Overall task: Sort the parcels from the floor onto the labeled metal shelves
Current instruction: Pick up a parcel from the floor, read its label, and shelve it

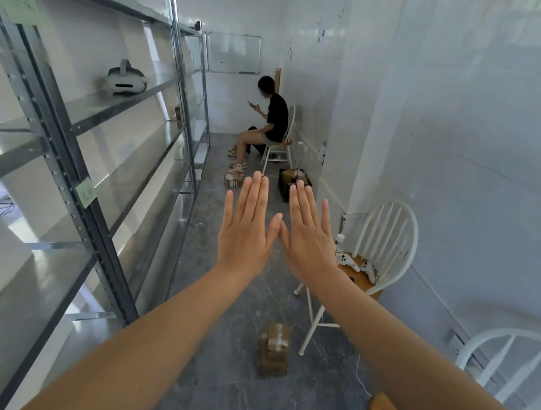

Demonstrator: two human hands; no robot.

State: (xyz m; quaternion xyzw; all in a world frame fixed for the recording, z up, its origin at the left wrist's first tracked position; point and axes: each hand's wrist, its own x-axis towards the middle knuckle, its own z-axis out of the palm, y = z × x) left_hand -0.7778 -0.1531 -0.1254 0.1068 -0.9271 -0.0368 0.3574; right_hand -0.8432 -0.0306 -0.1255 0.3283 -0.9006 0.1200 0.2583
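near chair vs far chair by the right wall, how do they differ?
The near white chair has no one on it; its wooden seat holds two white controllers. The far white chair has a person sitting on it. The near chair stands close to the outstretched right hand; the far chair sits down the aisle near the whiteboard. Both have a white spindle back, a wooden seat, and stand along the right wall.

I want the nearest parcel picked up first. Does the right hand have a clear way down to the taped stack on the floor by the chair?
Probably yes. The right hand is empty and open, held out above the floor, and nothing lies over the taped parcel stack; the white chair stands beside it, apart.
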